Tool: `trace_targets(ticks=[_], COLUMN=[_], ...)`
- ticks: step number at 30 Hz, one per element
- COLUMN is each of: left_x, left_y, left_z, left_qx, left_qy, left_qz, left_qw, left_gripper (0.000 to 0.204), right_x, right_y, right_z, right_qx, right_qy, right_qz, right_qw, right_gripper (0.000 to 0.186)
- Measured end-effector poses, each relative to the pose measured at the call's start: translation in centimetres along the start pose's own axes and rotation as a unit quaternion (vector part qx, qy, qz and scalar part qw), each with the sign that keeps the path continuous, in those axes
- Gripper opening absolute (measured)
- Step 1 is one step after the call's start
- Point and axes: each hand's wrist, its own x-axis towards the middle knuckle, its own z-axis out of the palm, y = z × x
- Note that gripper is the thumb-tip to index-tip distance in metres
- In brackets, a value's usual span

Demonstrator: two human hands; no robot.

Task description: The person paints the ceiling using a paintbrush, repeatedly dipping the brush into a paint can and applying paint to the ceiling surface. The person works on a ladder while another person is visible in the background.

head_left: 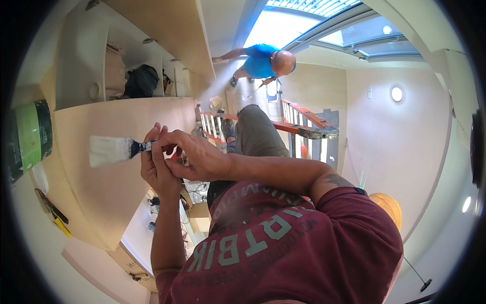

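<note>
A paintbrush (112,150) with white, paint-coated bristles and a dark ferrule points left in front of a pale wooden panel. My left hand (158,169) is closed around its handle, fingers upright. Against it, my right hand (200,154) reaches across from the right, its bent fingers closed on the handle as well. Between them the fingers hide most of the handle. The bristles touch nothing that I can see.
A green and black tub (30,139) stands at the far left, near a yellow-handled tool (61,225). Open shelves (83,66) hold dark bundled things. An orange ladder (309,119) is below, past my leg. Another person in a blue shirt (260,61) stands farther off.
</note>
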Motion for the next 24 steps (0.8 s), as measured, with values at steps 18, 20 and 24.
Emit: trace_targets(ticks=[18,20,24], left_x=[13.0,14.9,16.1], left_y=[6.7,4.4,7.5], left_z=[-19.9,-22.8,-20.9], left_qx=[0.546,0.586,0.58], left_qy=[-0.258,-0.236,-0.314], left_qz=[0.136,0.233,0.11], left_qw=[0.786,0.739,0.744], left_gripper=[0.047,0.048,0.06], right_x=[1.9,2.8,8.0], right_y=[-12.2,-16.7,-24.1], right_z=[-7.4,-8.7,-8.2], right_qx=[-0.24,-0.146,-0.11], right_qy=[0.085,0.138,0.197], right_qz=[-0.088,-0.012,-0.181], right_qw=[0.963,0.98,0.957], right_gripper=[0.048,0.045,0.039])
